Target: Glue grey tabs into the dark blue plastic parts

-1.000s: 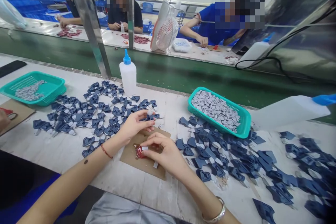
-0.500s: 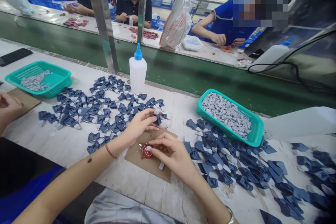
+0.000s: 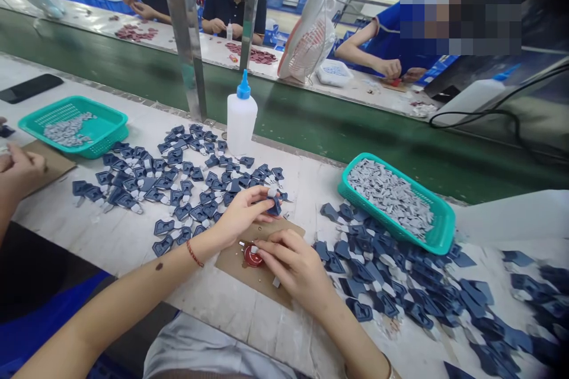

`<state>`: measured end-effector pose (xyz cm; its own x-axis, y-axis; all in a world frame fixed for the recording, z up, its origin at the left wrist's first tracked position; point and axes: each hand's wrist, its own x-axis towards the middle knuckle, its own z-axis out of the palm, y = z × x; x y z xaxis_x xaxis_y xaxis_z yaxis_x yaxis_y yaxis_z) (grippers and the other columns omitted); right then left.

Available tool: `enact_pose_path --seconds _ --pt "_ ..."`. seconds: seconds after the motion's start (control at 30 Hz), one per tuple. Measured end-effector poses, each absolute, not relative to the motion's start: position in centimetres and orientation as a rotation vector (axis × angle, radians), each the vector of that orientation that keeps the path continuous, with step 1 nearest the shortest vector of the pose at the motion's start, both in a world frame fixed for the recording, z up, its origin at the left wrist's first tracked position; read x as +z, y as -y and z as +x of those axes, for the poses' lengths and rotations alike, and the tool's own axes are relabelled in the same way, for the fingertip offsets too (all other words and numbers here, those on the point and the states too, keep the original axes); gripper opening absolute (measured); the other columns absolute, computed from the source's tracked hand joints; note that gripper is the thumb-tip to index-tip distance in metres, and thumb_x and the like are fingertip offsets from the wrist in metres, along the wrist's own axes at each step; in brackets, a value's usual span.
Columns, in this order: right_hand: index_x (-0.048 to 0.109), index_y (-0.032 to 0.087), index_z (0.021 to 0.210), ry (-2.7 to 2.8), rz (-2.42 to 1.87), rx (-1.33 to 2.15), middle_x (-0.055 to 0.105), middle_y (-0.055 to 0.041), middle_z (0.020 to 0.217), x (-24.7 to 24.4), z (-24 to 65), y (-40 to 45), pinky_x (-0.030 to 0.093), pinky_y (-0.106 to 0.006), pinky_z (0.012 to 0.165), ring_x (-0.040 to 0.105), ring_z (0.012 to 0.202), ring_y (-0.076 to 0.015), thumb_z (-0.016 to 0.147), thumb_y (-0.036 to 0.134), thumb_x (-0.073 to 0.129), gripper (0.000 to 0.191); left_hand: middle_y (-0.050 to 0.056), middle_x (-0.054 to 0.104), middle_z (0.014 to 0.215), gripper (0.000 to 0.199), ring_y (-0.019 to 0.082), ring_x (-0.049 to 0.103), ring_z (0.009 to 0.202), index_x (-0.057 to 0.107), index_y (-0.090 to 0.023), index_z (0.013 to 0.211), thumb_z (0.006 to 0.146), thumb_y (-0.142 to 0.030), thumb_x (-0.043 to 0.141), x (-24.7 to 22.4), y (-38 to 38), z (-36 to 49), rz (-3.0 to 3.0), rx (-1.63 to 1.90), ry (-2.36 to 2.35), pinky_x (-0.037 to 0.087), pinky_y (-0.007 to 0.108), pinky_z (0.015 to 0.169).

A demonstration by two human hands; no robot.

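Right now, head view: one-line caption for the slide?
Left hand pinches a blue part while right hand touches a red disc on cardboard.

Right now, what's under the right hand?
Under the right hand: a cardboard sheet carrying a small red dish, fingertips at its edge. The palm hides the rest of the sheet.

Both forearms are bare; the left wrist wears a thin red bracelet (image 3: 194,253), and light grey trousers (image 3: 208,352) show below.
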<state>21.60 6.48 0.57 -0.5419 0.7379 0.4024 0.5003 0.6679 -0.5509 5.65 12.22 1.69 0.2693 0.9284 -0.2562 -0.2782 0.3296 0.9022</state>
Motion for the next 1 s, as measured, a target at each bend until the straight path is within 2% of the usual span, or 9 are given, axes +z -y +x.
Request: enact_pose_path --seconds 0.27,0.5,0.67,1.0 --pt "0.067 0.020 0.113 2.249 -0.990 0.537 0.068 -0.0072 0.089 0.9 21.5 -6.3 0.056 -0.032 0.072 0.066 0.085 -0.0191 0.096 0.020 0.052 0.023 0.008 0.070 0.104 0.018 0.013 0.070 0.074 0.064 -0.014 0.095 0.081 -0.025 0.068 1.6 -12.3 5.5 0.855 0.954 -0.938 0.055 0.025 0.072" --pt "0.069 0.022 0.103 2.239 -0.992 0.588 0.069 -0.0069 0.088 0.9 21.3 -6.3 0.055 -0.033 0.073 0.066 0.083 -0.0192 0.095 0.022 0.056 0.016 0.008 0.071 0.099 0.023 0.015 0.071 0.071 0.065 -0.016 0.094 0.078 -0.031 0.073 1.4 -12.4 5.5 0.866 0.950 -0.931 0.054 0.027 0.069" --pt "0.070 0.020 0.102 2.243 -0.979 0.595 0.069 -0.0076 0.089 0.7 21.4 -6.4 0.056 -0.033 0.074 0.066 0.086 -0.0197 0.094 0.020 0.057 0.015 0.008 0.070 0.099 0.023 0.014 0.067 0.074 0.067 -0.014 0.096 0.078 -0.028 0.073 1.3 -12.3 5.5 0.899 0.941 -0.946 0.052 0.023 0.064" --pt "0.071 0.022 0.104 2.162 -1.005 0.749 0.069 -0.0060 0.090 1.5 21.3 -6.1 0.055 -0.030 0.074 0.066 0.084 -0.0176 0.093 0.021 0.059 0.016 0.008 0.069 0.098 0.020 0.014 0.062 0.081 0.068 -0.014 0.095 0.079 -0.025 0.071 1.4 -12.2 5.5 0.921 0.951 -0.957 0.053 0.022 0.067"
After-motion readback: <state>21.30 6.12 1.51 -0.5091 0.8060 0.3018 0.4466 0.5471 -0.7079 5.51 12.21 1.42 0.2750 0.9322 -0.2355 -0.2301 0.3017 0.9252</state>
